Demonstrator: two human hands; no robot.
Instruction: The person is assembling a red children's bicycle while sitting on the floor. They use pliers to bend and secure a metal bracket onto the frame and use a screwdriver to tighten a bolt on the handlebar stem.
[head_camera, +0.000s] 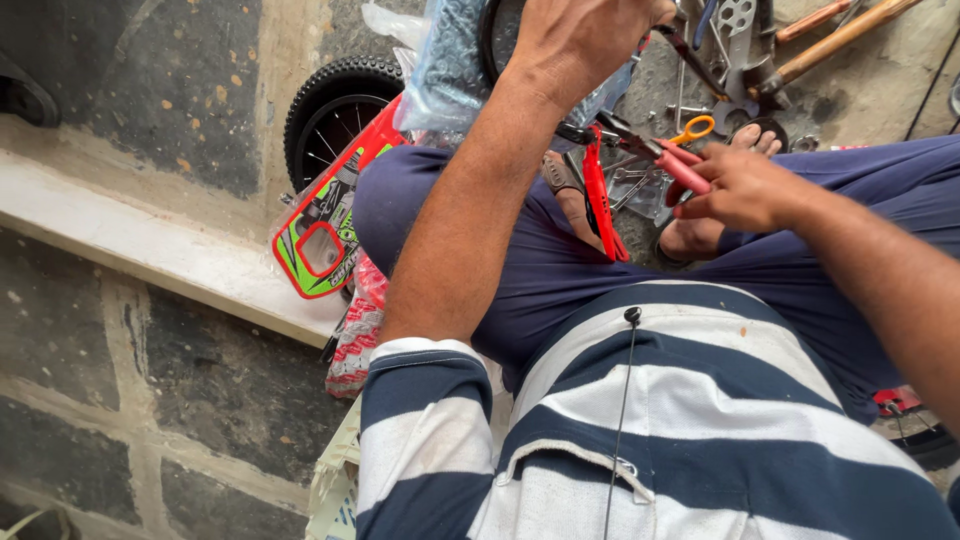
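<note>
**Entry: small red bicycle, pliers and tool scatter, seen from above the lap**

1. Stone floor (150, 80). Dark slabs with a pale raised kerb (140, 250) running diagonally, well to the left of both hands.

2. Small bicycle (345, 200). Red frame, with a red, green and white number plate. It lies ahead of and below the left forearm. One knobbly black wheel (330, 110) sits to the left of the left hand; a second tyre is partly hidden behind that hand.

3. Clear plastic wrap (450, 70). Bubble-type sheet over part of the bicycle, just left of and touching the left hand's wrist area.

4. Left hand (580, 40). Reached farthest forward, arm stretched out over the knee, fingers curled down over the wrapped part by the tyre. The grip itself is turned away from the camera, so whether it is clamped or merely resting cannot be told.

5. Right hand (745, 190). Held nearer the body, above the right thigh, closed around the red handles of the pliers.

6. Pliers (650, 150). Long axis runs from the right hand up and leftward, dark nose pointing toward a red strap-like part (598, 195) hanging between the two hands. The right hand is the nearer to that part; the left is beyond it.

7. Tool scatter (720, 60). Spanners, wooden handles (840, 35) and orange-handled scissors (693, 128) lie on the floor beyond the right hand.
</note>
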